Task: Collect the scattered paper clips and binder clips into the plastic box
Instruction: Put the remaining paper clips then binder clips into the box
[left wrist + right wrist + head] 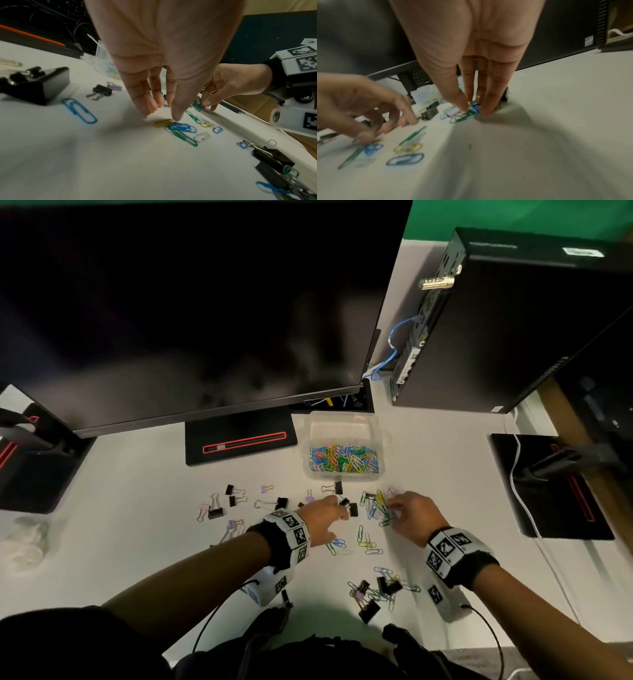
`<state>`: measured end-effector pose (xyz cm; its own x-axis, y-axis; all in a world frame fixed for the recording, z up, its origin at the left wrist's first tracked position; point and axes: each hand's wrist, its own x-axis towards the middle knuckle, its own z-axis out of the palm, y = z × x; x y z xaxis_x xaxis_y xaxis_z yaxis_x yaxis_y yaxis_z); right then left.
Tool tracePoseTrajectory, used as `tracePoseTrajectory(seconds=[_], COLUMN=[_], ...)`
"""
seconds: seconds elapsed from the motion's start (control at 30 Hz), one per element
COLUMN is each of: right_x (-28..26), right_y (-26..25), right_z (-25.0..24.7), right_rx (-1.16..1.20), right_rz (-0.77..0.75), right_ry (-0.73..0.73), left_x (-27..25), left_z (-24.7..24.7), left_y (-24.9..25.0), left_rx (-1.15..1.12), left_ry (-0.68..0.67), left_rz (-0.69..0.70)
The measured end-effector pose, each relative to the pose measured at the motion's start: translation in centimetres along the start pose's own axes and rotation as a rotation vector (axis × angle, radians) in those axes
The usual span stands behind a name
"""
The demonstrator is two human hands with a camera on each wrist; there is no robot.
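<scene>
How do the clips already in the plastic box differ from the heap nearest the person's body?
The pile in the plastic box is all coloured paper clips, contained by its walls. The near heap mixes black binder clips with a few paper clips and lies loose on the desk. Neither hand touches either group.

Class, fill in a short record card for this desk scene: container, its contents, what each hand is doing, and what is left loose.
container: clear plastic box on the white desk
contents: coloured paper clips only
left hand: fingers straight, reaching down beside a yellow paper clip
right hand: pinching a bunch of paper clips
loose: black binder clips, more paper clips
</scene>
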<state>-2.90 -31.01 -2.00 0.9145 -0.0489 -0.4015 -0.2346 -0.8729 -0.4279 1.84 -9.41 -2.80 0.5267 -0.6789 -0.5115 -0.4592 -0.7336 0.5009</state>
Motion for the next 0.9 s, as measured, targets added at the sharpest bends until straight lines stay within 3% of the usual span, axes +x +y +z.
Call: tracePoseTrajectory(seconds=[0.17,0.33,0.57,0.9], right_x=[0.0,0.2,0.1,0.4], right_y=[0.3,0.6,-0.2,1.4], right_z=[0.3,-0.1,0.1,-0.7], right_rx=[-0.016,-0.074,-0.029,0.156], right_rz=[0.045,0.076,0.066,0.199], right_ry=[0.048,0.057,0.047,0.088], left_x=[0.4,1.6,3.9,5.1], left_z=[0.3,0.3,0.4,0.8], left_y=[0.6,2.0,3.7,4.4], left_rx=[0.02,0.043,0.103,0.083], left_ry=[0.003,0.112,0.139,0.149], left_rz=[0.011,0.069,0.088,0.058])
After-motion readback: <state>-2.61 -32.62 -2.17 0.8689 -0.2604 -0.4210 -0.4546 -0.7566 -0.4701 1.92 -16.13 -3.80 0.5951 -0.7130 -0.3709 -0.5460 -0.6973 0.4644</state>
